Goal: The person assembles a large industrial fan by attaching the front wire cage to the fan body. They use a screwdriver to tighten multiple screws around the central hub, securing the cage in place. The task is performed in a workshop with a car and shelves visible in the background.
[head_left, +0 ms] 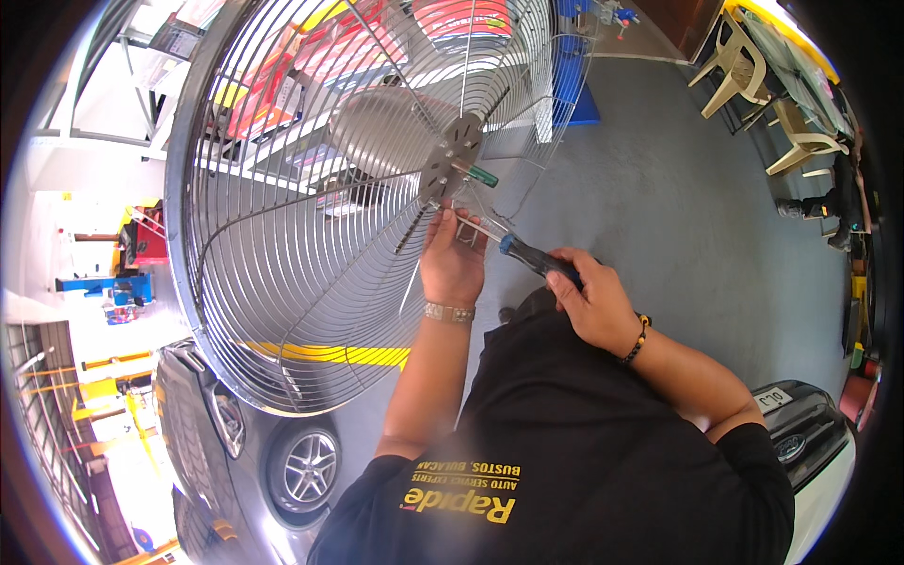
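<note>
A large round fan with a wire guard (311, 226) stands in front of me, its grey blade (381, 127) showing through the wires. At the guard's centre is a slotted metal hub plate (450, 155). A green-handled piece (482, 175) sticks out from this plate; its kind is unclear. My right hand (595, 299) grips a screwdriver (537, 259) by its black and blue handle, shaft slanting up-left toward the plate's lower edge. There my left hand (454, 259) has its fingers closed around the screwdriver's tip. Those fingers hide whatever lies between them.
Left of my arms, a dark car (202, 452) stands behind the guard's lower edge. A second car (800, 428) is at lower right. Beige plastic chairs (739, 71) line the far right, with a person's dark-clothed leg (833, 202) near them. Red boxes (377, 47) lie behind the fan.
</note>
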Demonstrator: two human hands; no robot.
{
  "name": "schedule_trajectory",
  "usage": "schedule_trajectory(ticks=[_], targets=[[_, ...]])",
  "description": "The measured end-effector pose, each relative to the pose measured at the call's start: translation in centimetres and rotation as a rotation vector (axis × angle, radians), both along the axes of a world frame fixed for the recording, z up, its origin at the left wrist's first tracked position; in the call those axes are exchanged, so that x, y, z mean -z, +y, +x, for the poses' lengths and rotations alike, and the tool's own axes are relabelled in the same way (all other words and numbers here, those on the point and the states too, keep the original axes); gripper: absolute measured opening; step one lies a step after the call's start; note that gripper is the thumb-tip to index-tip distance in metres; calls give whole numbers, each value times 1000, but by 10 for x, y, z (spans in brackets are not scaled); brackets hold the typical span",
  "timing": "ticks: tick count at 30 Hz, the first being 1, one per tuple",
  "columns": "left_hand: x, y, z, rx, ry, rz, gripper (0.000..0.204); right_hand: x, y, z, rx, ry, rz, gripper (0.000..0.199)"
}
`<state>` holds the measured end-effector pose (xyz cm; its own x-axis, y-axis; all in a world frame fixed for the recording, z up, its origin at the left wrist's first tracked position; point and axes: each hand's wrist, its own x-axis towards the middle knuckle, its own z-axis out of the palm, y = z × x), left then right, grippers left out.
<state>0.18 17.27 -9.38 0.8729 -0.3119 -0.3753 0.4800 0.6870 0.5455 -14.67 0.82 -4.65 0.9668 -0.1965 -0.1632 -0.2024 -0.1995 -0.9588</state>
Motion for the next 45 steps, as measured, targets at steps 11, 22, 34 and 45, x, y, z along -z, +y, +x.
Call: schedule_trajectory(ticks=[11,22,34,45], targets=[[4,1,10,-71,16,61,20,5,5,-3,53,-446,-543,41],[-6,-6,-44,427,-169,109,36,11,-4,-2,27,-53,110,41],[-13,-10,-46,406,-198,68,32,8,6,-9,-84,-209,-226,47],[-10,-10,-43,426,-182,275,44,16,4,-7,37,-405,-491,41]])
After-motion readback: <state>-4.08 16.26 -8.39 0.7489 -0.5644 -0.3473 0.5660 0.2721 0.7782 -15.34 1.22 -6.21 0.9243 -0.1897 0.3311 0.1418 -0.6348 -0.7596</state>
